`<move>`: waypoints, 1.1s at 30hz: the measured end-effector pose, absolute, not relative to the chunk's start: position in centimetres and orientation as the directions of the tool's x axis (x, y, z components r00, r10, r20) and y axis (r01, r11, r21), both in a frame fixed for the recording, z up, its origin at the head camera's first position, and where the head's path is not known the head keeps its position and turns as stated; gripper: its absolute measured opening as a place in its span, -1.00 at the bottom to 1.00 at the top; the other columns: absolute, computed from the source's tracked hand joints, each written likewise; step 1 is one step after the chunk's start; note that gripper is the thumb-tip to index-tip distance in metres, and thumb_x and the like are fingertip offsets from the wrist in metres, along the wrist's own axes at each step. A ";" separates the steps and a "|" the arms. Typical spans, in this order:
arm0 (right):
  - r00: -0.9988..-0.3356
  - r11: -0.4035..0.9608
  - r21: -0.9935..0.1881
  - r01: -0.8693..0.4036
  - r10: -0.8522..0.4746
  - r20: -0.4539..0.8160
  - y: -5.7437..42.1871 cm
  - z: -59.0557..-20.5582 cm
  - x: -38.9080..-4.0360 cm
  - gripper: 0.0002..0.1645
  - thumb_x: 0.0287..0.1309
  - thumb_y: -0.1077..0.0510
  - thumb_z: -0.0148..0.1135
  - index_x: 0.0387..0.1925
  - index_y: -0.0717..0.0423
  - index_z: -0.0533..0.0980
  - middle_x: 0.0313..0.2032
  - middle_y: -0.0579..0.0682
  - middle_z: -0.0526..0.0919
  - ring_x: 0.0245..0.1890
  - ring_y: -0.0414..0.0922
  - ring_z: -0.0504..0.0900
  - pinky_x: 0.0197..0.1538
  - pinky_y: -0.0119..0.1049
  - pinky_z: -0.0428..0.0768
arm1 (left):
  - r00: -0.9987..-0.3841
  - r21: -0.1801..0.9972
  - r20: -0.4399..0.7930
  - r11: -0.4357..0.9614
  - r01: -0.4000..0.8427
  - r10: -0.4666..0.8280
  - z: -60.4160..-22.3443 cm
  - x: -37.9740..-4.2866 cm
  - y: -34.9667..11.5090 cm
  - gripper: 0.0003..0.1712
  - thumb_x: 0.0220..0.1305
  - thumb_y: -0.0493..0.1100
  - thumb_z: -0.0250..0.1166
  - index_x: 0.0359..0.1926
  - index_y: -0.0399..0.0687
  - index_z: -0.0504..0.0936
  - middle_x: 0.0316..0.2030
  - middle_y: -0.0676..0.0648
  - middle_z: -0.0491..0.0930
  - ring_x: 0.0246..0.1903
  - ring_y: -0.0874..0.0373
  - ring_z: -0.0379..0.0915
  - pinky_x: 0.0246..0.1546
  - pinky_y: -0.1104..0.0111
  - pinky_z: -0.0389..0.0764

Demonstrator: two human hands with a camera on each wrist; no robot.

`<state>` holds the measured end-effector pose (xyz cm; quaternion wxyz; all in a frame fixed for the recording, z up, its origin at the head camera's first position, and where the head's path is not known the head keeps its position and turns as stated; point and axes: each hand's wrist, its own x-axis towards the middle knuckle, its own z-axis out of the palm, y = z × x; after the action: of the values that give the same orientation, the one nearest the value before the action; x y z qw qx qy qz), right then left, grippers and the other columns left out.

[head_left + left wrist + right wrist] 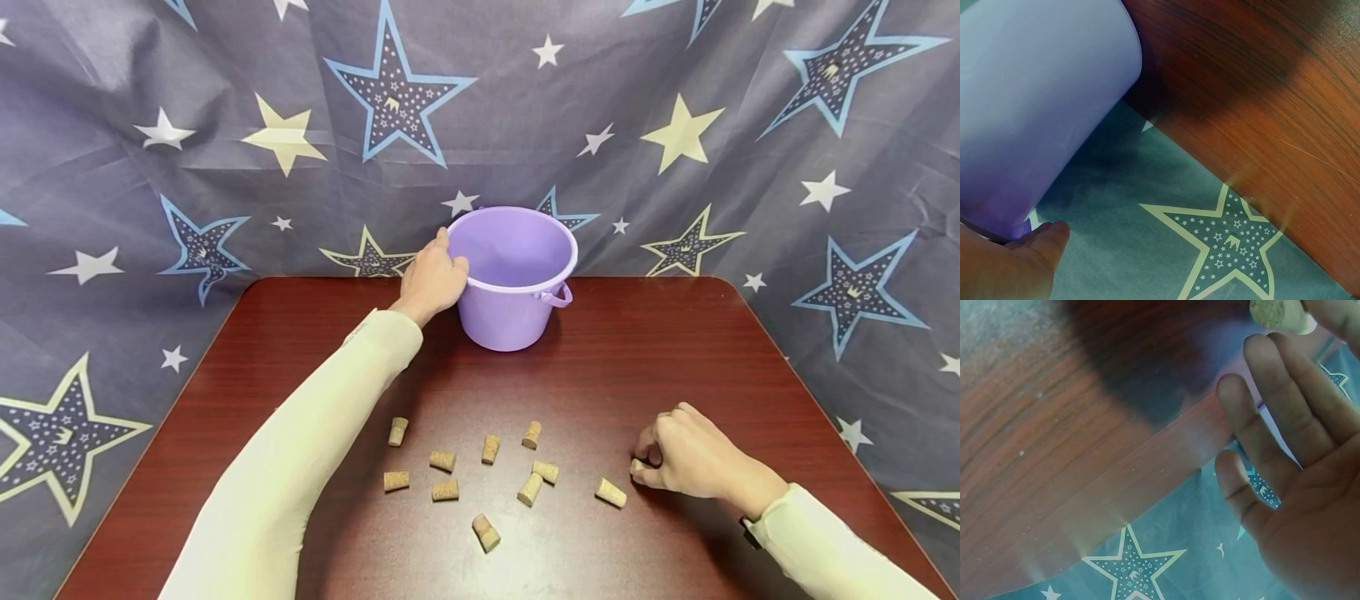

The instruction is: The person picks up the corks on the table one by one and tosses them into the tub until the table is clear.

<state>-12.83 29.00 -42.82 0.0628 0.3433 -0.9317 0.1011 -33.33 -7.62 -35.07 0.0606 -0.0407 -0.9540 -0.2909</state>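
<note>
A light purple bucket [504, 312] stands upright at the far edge of the table. My left hand [435, 279] grips its rim on the left side; in the left wrist view, the hand [1019, 265] shows beside the bucket wall [1047, 81]. Low over the table at the right, my right hand [693, 454] pinches a cork [637, 468] between thumb and fingertips. The right wrist view shows this cork [1279, 314] by the thumb, with the other fingers [1263, 362] spread loosely. Nearest to that hand lies a loose cork [611, 492].
Several more corks lie scattered over the middle of the brown table [360, 550], among them one cork [486, 532] towards the front and another cork [398, 432] by the left sleeve. A star-patterned curtain [225, 100] hangs behind and at both sides.
</note>
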 end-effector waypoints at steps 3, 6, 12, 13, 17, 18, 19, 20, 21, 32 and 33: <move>-0.734 0.719 -0.158 -0.677 -0.644 0.215 29.0 -43.0 -12.9 -0.70 -0.19 0.00 0.60 -0.69 -0.34 0.57 -0.73 -0.58 0.30 -0.64 -0.49 0.26 -0.38 -0.27 0.36 | -0.988 0.548 0.145 0.829 0.118 0.044 -35.2 -33.4 -7.6 -0.16 0.42 0.02 -0.04 0.62 -0.20 0.02 0.49 -0.20 0.28 0.42 -0.20 0.26 0.37 -0.03 0.31; -0.722 0.703 -0.172 -0.690 -0.652 0.232 28.9 -43.1 -13.0 -0.65 -0.21 0.03 0.61 -0.71 -0.38 0.53 -0.74 -0.59 0.28 -0.66 -0.52 0.22 -0.41 -0.32 0.34 | -0.988 0.546 0.149 0.829 0.121 0.046 -35.2 -33.4 -7.7 -0.16 0.42 0.02 -0.04 0.61 -0.21 0.03 0.49 -0.21 0.28 0.42 -0.20 0.26 0.37 -0.03 0.31; -0.715 0.695 -0.177 -0.697 -0.653 0.250 28.9 -43.0 -13.1 -0.63 -0.24 0.07 0.60 -0.72 -0.38 0.52 -0.74 -0.59 0.27 -0.68 -0.56 0.17 -0.49 -0.45 0.25 | -0.988 0.550 0.147 0.827 0.118 0.044 -35.3 -33.5 -7.7 -0.15 0.41 0.04 -0.04 0.62 -0.19 0.03 0.49 -0.19 0.27 0.42 -0.20 0.26 0.37 -0.03 0.32; -0.716 0.696 -0.178 -0.695 -0.649 0.257 28.9 -42.9 -13.2 -0.63 -0.24 0.08 0.59 -0.72 -0.37 0.51 -0.75 -0.58 0.27 -0.68 -0.56 0.16 -0.51 -0.48 0.23 | -0.988 0.550 0.148 0.827 0.119 0.044 -35.3 -33.5 -7.7 -0.15 0.41 0.04 -0.04 0.62 -0.19 0.03 0.49 -0.19 0.27 0.42 -0.20 0.27 0.37 -0.04 0.32; -0.733 0.706 -0.208 -0.677 -0.621 0.277 28.7 -42.5 -13.5 -0.68 -0.20 0.12 0.56 -0.70 -0.34 0.56 -0.74 -0.56 0.32 -0.68 -0.54 0.20 -0.57 -0.56 0.22 | -0.988 0.551 0.146 0.826 0.117 0.043 -35.2 -33.4 -7.7 -0.15 0.41 0.04 -0.04 0.62 -0.19 0.03 0.50 -0.19 0.27 0.42 -0.20 0.26 0.37 -0.04 0.31; -0.743 0.712 -0.220 -0.666 -0.611 0.273 28.7 -42.4 -13.5 -0.70 -0.19 0.12 0.56 -0.69 -0.33 0.57 -0.73 -0.55 0.35 -0.68 -0.54 0.22 -0.57 -0.56 0.24 | -0.989 0.551 0.144 0.826 0.116 0.042 -35.2 -33.4 -7.6 -0.15 0.41 0.03 -0.04 0.62 -0.19 0.02 0.50 -0.19 0.27 0.42 -0.20 0.26 0.37 -0.03 0.31; -0.751 0.716 -0.233 -0.658 -0.602 0.270 28.7 -42.3 -13.6 -0.71 -0.17 0.13 0.55 -0.67 -0.32 0.59 -0.72 -0.55 0.37 -0.68 -0.54 0.24 -0.58 -0.57 0.25 | -0.989 0.550 0.143 0.827 0.115 0.042 -35.2 -33.4 -7.6 -0.15 0.41 0.03 -0.05 0.62 -0.19 0.02 0.50 -0.19 0.27 0.42 -0.20 0.26 0.37 -0.03 0.31; -0.758 0.720 -0.241 -0.651 -0.596 0.267 28.6 -42.1 -13.6 -0.72 -0.16 0.13 0.56 -0.66 -0.31 0.61 -0.71 -0.55 0.39 -0.68 -0.53 0.26 -0.58 -0.57 0.27 | -0.989 0.550 0.141 0.828 0.114 0.043 -35.2 -33.4 -7.6 -0.15 0.41 0.03 -0.05 0.62 -0.19 0.02 0.50 -0.19 0.27 0.42 -0.20 0.26 0.37 -0.03 0.31; -0.765 0.724 -0.249 -0.643 -0.588 0.263 28.6 -42.1 -13.7 -0.74 -0.15 0.12 0.56 -0.64 -0.31 0.62 -0.70 -0.55 0.40 -0.67 -0.53 0.28 -0.58 -0.57 0.29 | -0.989 0.550 0.141 0.827 0.114 0.043 -35.2 -33.4 -7.6 -0.15 0.41 0.03 -0.05 0.62 -0.19 0.02 0.49 -0.20 0.27 0.42 -0.20 0.26 0.37 -0.03 0.31; -0.804 0.765 -0.261 -0.589 -0.521 0.286 28.1 -41.2 -14.5 -0.84 -0.09 0.07 0.59 -0.54 -0.26 0.71 -0.62 -0.55 0.47 -0.61 -0.46 0.38 -0.51 -0.45 0.39 | -0.989 0.544 0.143 0.832 0.113 0.041 -35.1 -33.3 -7.6 -0.15 0.41 0.02 -0.05 0.62 -0.20 0.02 0.49 -0.20 0.28 0.42 -0.21 0.27 0.37 -0.03 0.32; -0.805 0.764 -0.266 -0.587 -0.516 0.293 28.0 -41.1 -14.6 -0.84 -0.08 0.08 0.60 -0.53 -0.26 0.71 -0.62 -0.55 0.47 -0.60 -0.44 0.39 -0.51 -0.44 0.40 | -0.989 0.545 0.142 0.831 0.112 0.040 -35.1 -33.3 -7.6 -0.15 0.41 0.02 -0.05 0.62 -0.20 0.02 0.49 -0.20 0.28 0.42 -0.21 0.27 0.37 -0.03 0.32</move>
<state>-14.55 28.00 -41.12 0.1017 0.2955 -0.9337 0.1746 -33.31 -7.59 -35.09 0.0623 -0.0400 -0.9548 -0.2878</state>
